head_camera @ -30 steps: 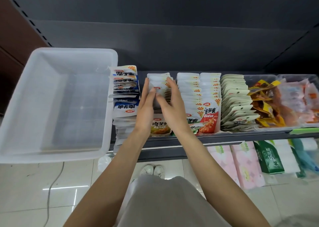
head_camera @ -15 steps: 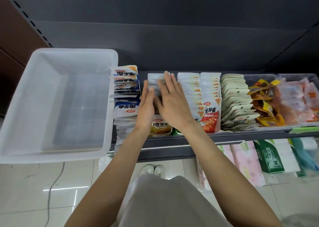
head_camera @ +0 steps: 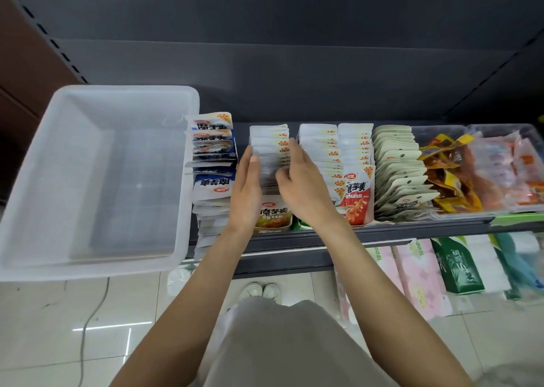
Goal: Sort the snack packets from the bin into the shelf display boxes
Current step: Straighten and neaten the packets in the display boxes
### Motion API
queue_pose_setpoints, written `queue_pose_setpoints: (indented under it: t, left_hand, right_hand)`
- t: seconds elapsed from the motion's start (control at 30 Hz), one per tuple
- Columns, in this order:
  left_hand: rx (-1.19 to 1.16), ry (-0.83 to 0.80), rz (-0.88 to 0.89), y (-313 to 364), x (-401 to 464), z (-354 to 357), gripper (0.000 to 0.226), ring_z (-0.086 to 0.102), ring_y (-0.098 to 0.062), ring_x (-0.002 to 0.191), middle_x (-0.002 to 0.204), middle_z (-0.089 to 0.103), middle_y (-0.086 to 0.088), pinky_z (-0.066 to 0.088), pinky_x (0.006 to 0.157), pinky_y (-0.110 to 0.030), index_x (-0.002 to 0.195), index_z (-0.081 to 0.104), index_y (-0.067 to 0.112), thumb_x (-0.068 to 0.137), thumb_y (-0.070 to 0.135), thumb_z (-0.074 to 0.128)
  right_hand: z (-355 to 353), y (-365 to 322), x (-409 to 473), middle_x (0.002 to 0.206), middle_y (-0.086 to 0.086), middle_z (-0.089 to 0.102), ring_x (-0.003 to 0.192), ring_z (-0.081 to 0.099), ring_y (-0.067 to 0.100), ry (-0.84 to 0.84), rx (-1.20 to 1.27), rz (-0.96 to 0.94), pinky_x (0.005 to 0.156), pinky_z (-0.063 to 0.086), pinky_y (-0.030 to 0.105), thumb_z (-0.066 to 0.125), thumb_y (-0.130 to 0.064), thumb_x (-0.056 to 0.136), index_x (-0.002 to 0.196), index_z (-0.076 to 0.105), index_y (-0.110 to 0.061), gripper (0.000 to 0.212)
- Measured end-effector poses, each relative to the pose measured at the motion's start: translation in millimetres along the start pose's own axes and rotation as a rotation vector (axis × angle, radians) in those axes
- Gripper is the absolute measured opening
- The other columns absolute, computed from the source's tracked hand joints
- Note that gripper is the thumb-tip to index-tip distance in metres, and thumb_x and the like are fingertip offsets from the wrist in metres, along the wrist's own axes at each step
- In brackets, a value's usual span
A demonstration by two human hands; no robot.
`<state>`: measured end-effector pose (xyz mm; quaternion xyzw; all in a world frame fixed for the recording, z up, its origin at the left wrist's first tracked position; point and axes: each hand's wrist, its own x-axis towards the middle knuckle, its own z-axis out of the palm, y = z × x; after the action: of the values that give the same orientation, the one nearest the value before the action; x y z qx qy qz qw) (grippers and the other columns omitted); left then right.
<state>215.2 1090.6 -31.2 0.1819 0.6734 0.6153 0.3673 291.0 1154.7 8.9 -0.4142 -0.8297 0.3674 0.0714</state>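
Head view: a translucent white plastic bin [head_camera: 97,180] is seen at the left with no packets inside. Beside it, a row of blue-and-white snack packets [head_camera: 212,163] stands on the dark shelf [head_camera: 382,233]. The left hand [head_camera: 246,194] is laid flat, fingers straight, against the left side of a row of white-and-yellow snack packets [head_camera: 269,148]. The right hand [head_camera: 303,186], fingers relaxed, is pressed to that row's right side. Red-and-white packets [head_camera: 354,180] follow rightward.

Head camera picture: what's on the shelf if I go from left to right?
White plastic bin → blue packets → yellow packets between the hands → red packets → cream packets → clear tubs of orange snacks.
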Motion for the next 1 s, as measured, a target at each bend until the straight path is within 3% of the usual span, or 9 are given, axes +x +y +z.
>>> queue_pose_setpoints:
  t: [0.2,0.27,0.37,0.47,0.6,0.7,0.83,1.0]
  left_hand:
    - [-0.022,0.033,0.002,6.7,-3.4,1.9,0.035,0.038,-0.001,0.125,0.139,0.042,0.013,0.03,0.104,-0.022,0.135,0.038,0.033,0.101,0.04,0.033]
    - [-0.033,0.04,-0.003,9.5,-2.3,2.5,0.03,0.039,-0.003,0.123,0.135,0.043,0.014,0.031,0.103,-0.023,0.13,0.039,0.034,0.101,0.039,0.033]
    - [0.009,0.055,0.019,9.8,-0.9,4.3,0.029,0.04,-0.005,0.124,0.131,0.043,0.013,0.033,0.107,-0.028,0.129,0.039,0.033,0.101,0.038,0.035]
    - [0.041,0.047,0.037,3.0,-2.9,4.0,0.044,0.034,-0.003,0.129,0.142,0.037,0.013,0.029,0.11,-0.028,0.14,0.033,0.03,0.099,0.043,0.038]
    - [0.059,0.007,-0.016,-7.8,-5.1,0.8,0.076,0.03,-0.011,0.139,0.152,0.031,0.01,0.029,0.113,-0.045,0.146,0.022,0.039,0.079,0.064,0.048]
    - [0.171,-0.039,0.009,-8.4,-13.2,3.2,0.086,0.023,-0.01,0.141,0.155,0.023,0.01,0.025,0.115,-0.045,0.147,0.014,0.041,0.075,0.056,0.058]
    - [0.325,-0.062,0.07,-9.0,-19.4,5.8,0.097,0.002,-0.002,0.143,0.158,-0.001,0.012,0.009,0.119,-0.034,0.151,-0.001,0.025,0.084,0.031,0.068]
    - [0.322,-0.04,0.096,-7.1,-16.9,7.9,0.092,0.003,-0.004,0.143,0.159,0.001,0.009,0.009,0.119,-0.033,0.151,0.002,0.022,0.086,0.028,0.066]
  right_hand:
    - [-2.6,7.7,4.8,0.139,0.003,0.042,0.118,0.05,0.015,0.116,-0.027,-0.036,0.087,0.031,0.013,0.043,-0.021,0.099,0.136,0.046,-0.015,0.038]
    - [-4.1,9.8,8.9,0.13,0.005,0.045,0.108,0.055,0.017,0.134,-0.032,-0.046,0.082,0.035,0.015,0.04,-0.025,0.1,0.132,0.049,-0.017,0.034]
    - [-8.7,11.7,22.2,0.114,0.007,0.052,0.099,0.055,0.021,0.171,-0.298,-0.186,0.074,0.036,0.022,0.035,-0.028,0.102,0.121,0.056,-0.017,0.031]
    - [-14.0,12.0,37.9,0.109,0.006,0.058,0.101,0.051,0.023,0.161,-0.498,-0.342,0.077,0.036,0.028,0.036,-0.025,0.101,0.113,0.061,-0.015,0.029]
    - [-21.8,9.1,59.4,0.108,0.004,0.061,0.102,0.05,0.024,0.111,-0.679,-0.457,0.082,0.039,0.033,0.041,-0.02,0.098,0.108,0.059,-0.015,0.021]
    - [-26.1,5.4,71.5,0.112,0.002,0.062,0.104,0.052,0.024,0.017,-0.745,-0.519,0.083,0.039,0.033,0.043,-0.016,0.096,0.111,0.064,-0.021,0.026]
    - [-38.1,-2.3,83.3,0.107,0.002,0.065,0.104,0.057,0.026,-0.175,-0.737,-0.488,0.077,0.045,0.035,0.046,-0.012,0.089,0.102,0.071,-0.019,0.029]
    - [-39.2,-5.2,88.6,0.104,0.0,0.059,0.099,0.056,0.025,-0.15,-0.804,-0.51,0.067,0.035,0.03,0.048,-0.008,0.086,0.093,0.071,-0.014,0.026]
